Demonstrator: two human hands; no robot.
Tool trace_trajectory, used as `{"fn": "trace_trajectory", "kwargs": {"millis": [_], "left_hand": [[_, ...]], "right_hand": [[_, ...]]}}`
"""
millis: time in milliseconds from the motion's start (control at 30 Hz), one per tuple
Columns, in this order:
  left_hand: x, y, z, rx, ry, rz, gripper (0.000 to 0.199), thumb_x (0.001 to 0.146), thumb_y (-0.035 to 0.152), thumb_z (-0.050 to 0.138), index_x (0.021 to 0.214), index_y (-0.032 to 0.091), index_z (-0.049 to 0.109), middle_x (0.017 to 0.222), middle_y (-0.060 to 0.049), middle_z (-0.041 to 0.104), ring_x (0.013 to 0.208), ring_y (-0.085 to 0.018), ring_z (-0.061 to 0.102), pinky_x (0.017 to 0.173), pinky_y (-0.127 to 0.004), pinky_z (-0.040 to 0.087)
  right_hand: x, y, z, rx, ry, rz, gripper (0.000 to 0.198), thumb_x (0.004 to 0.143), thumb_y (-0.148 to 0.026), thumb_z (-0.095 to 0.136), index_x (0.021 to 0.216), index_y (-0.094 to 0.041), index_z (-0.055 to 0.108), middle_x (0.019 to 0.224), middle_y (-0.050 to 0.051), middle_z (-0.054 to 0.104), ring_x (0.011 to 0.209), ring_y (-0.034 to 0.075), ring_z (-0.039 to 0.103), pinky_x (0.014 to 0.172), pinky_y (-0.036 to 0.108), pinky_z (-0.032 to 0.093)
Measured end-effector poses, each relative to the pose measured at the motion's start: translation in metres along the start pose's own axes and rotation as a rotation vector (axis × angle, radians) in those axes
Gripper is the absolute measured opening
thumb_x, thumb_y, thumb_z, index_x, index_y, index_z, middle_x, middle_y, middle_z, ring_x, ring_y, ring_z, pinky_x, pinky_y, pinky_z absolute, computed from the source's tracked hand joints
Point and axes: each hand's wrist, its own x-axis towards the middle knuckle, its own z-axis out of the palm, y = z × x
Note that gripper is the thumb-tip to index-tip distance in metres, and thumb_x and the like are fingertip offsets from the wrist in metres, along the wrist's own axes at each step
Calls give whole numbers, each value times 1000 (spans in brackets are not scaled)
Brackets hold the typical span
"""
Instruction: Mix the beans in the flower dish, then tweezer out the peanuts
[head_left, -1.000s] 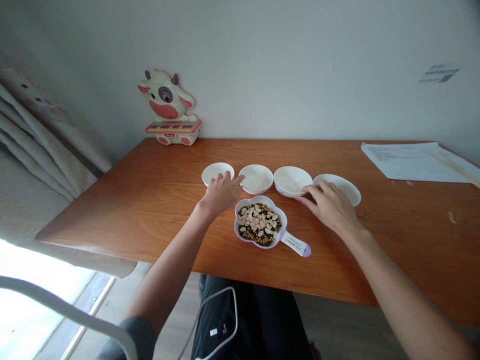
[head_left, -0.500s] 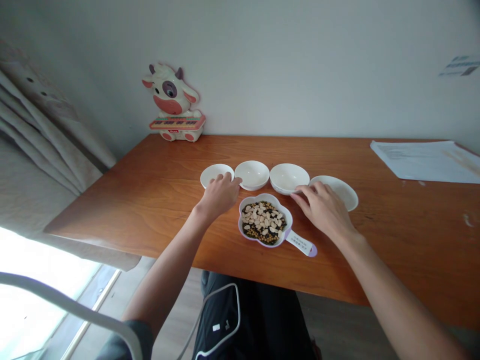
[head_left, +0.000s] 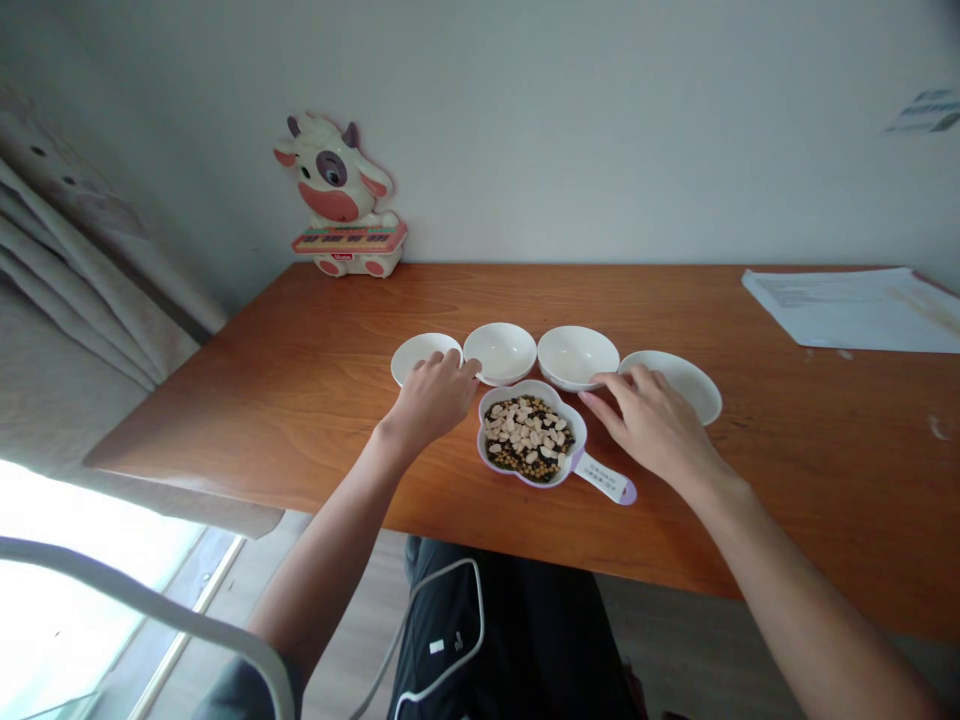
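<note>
A row of white bowls stands on the brown desk: a shallow left bowl (head_left: 410,357), two deeper ones in the middle (head_left: 500,350) (head_left: 578,352), and a shallow oval right bowl (head_left: 697,388). My left hand (head_left: 436,392) lies over the front rim of the left bowl, its index finger beside the neighbouring bowl; its thumb is hidden. Fingers apart, my right hand (head_left: 649,415) rests between the third bowl and the right one, touching at their rims. Between my hands sits a flower-shaped scoop (head_left: 592,470) with pale flat nuts or seeds (head_left: 528,428) over darker grains.
A cow-shaped toy piano (head_left: 341,200) stands at the desk's (head_left: 285,420) back left. Papers (head_left: 847,305) lie at the back right. A white cable (head_left: 480,600) crosses my lap, and a curtain (head_left: 82,290) hangs at left.
The bowls have come slightly nearer to me and closer to the scoop, with both hands at their rims. The view has shifted a little.
</note>
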Motion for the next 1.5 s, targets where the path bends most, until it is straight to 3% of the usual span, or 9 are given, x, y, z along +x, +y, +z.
{"fn": "trace_trajectory", "kwargs": {"millis": [200,500,767,833,967,1200,1300,1400,1500], "left_hand": [[-7,2,2,-16,9,1,36,112,30,37,123,17,68,118,-16,69,108,-31,67,85,-41,54],[-14,6,3,-41,17,1,32,112,30,40,125,17,67,122,-15,70,115,-32,65,91,-42,54],[-25,10,0,-57,-29,-34,36,110,39,49,136,18,61,128,-17,67,116,-34,63,94,-46,53],[-35,12,5,-89,31,-54,42,108,39,52,145,19,56,132,-17,66,119,-35,62,98,-49,52],[-64,30,27,-249,362,-136,36,108,35,54,141,23,58,136,-15,64,123,-32,60,107,-49,49],[-96,64,70,-592,598,-124,26,104,26,58,129,21,56,117,-13,67,108,-26,65,96,-43,58],[-101,62,74,-687,524,-131,6,105,29,56,105,23,57,99,-8,67,91,-22,67,82,-37,59],[-108,63,69,-757,351,-89,26,108,35,52,84,24,53,80,-2,63,72,-18,62,70,-33,53],[-116,66,63,-776,217,11,33,110,39,48,82,23,56,82,-4,67,76,-20,63,73,-35,50]], "right_hand": [[0,-1,-2,27,-41,16,61,102,-70,38,117,-18,67,104,17,64,95,33,62,80,45,48],[-2,-7,-3,47,-43,31,55,106,-61,36,116,-18,69,102,17,63,95,33,62,79,44,49],[-19,-5,-11,44,26,26,55,106,-56,43,138,-17,65,114,20,68,105,37,66,85,51,54],[-33,-8,-16,55,169,34,48,104,-50,51,136,-17,66,123,22,67,114,38,65,95,54,54],[-69,-24,-18,215,359,41,32,99,-32,65,130,-27,66,120,15,69,112,33,68,103,51,55],[-104,-51,-1,495,199,90,40,100,-33,64,139,-30,56,121,11,74,108,29,74,91,46,64],[-116,-61,0,514,214,117,48,101,-36,62,148,-29,50,126,13,74,108,30,76,88,47,66],[-130,-78,-1,540,254,85,47,101,-37,62,146,-28,50,123,12,76,104,31,78,83,46,68],[-140,-101,-2,565,262,49,39,101,-38,63,138,-29,54,111,10,78,92,28,79,74,43,69]]}}
